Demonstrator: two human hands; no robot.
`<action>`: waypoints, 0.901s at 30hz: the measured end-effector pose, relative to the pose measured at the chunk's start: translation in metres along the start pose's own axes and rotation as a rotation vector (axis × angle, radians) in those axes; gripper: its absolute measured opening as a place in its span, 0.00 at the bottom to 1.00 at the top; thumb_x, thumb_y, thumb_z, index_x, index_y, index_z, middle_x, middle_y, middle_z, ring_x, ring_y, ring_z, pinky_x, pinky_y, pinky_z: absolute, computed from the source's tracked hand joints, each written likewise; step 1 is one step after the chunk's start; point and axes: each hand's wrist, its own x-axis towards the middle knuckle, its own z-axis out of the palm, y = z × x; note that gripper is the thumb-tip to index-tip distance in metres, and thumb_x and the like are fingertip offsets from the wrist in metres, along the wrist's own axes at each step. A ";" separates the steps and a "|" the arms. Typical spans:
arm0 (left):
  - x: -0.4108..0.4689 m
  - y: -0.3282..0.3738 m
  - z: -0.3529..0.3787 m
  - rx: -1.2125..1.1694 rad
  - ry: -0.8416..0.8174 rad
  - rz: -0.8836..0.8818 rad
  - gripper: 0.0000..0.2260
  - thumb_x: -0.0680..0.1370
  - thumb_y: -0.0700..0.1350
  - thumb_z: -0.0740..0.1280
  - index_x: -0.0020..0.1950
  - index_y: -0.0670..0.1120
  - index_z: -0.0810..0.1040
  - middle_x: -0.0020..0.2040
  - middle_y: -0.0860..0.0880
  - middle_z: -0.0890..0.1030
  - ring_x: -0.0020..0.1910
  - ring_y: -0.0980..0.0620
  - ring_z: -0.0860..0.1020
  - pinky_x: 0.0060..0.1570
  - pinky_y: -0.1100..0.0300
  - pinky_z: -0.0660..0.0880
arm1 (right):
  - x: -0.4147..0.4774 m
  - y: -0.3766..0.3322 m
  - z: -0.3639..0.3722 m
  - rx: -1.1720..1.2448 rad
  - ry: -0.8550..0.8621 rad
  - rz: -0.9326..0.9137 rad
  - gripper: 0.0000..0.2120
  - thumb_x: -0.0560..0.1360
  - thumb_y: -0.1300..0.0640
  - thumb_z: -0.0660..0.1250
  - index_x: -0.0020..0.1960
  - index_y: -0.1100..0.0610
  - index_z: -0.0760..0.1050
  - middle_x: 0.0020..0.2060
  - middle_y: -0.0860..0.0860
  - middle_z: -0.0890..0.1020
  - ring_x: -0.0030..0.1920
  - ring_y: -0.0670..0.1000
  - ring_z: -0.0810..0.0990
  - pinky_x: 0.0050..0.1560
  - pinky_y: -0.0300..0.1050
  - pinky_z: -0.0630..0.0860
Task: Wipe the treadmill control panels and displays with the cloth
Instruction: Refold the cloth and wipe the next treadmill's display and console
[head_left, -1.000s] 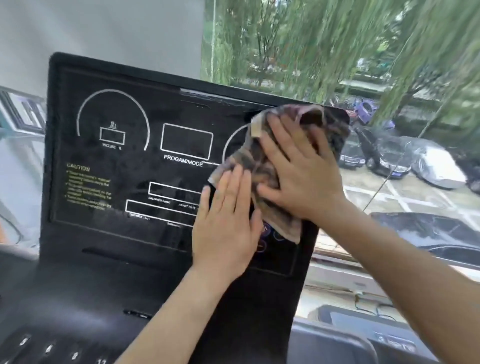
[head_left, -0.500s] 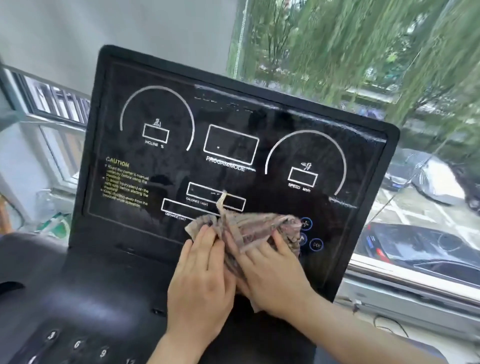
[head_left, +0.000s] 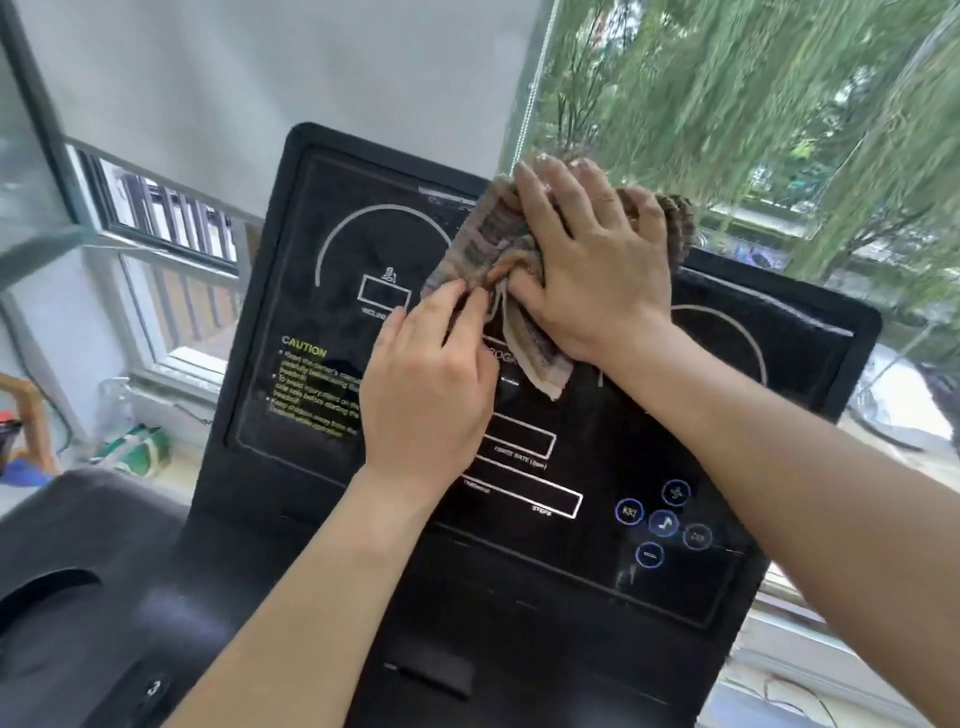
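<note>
Cloth (head_left: 483, 244) under right hand (head_left: 587, 270), perhaps crumpled

One cloth (head_left: 493, 244), one panel (head_left: 649, 415), five buttons (head_left: 664, 522).

The tilted black control panel (head_left: 291, 291) carries a crumpled brownish cloth (head_left: 483, 244) pressed against its upper middle.
</note>
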 end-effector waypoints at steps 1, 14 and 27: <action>-0.008 -0.006 -0.003 -0.021 0.001 -0.012 0.17 0.80 0.43 0.59 0.66 0.42 0.77 0.63 0.45 0.78 0.58 0.47 0.76 0.61 0.50 0.72 | -0.003 -0.008 0.002 -0.018 0.011 0.001 0.34 0.77 0.37 0.49 0.79 0.49 0.47 0.78 0.51 0.55 0.77 0.57 0.53 0.72 0.63 0.50; -0.050 -0.029 -0.015 -0.006 -0.145 -0.042 0.23 0.78 0.48 0.62 0.73 0.48 0.67 0.51 0.46 0.76 0.46 0.45 0.74 0.35 0.52 0.74 | -0.062 -0.031 0.008 -0.020 -0.052 -0.454 0.36 0.69 0.35 0.57 0.73 0.50 0.66 0.69 0.51 0.73 0.63 0.56 0.69 0.60 0.54 0.63; 0.042 -0.084 -0.018 0.042 0.015 -0.101 0.24 0.78 0.44 0.57 0.74 0.39 0.65 0.60 0.41 0.72 0.56 0.44 0.72 0.53 0.53 0.73 | 0.076 -0.088 -0.009 -0.022 0.048 -0.126 0.45 0.73 0.28 0.51 0.79 0.57 0.45 0.71 0.56 0.67 0.67 0.59 0.69 0.62 0.60 0.66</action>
